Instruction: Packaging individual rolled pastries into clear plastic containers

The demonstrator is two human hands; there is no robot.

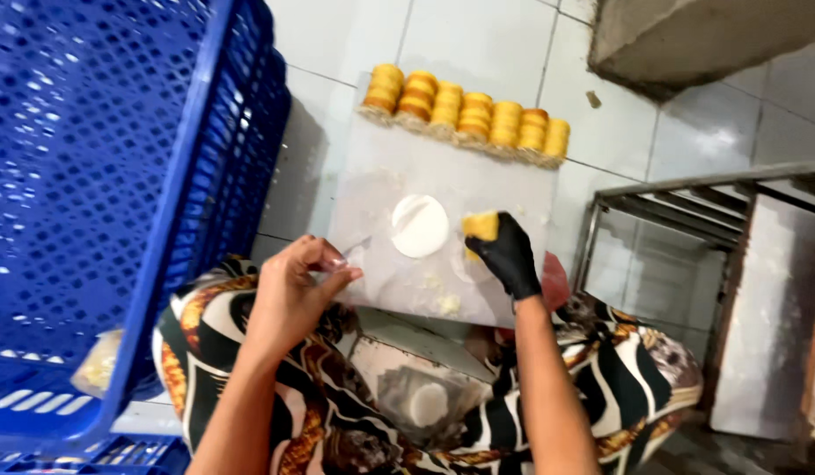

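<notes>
A white board [478, 180] rests across my lap and out over the tiled floor. My right hand [509, 255], in a black glove, holds a yellow breaded patty [480, 226] just above the board. A flat white disc [419, 225] lies on the board to the left of that patty. My left hand [293, 290], bare, pinches a thin clear sheet [359, 246] at the board's near left edge. A row of several stacked golden breaded patties [465, 114] lines the board's far edge.
Stacked blue perforated crates [117, 193] stand close on the left. A metal rack frame [689, 237] stands at the right. A concrete block [698, 40] sits at the top right. Below the board lies a clear bag [425, 400] with a white disc inside.
</notes>
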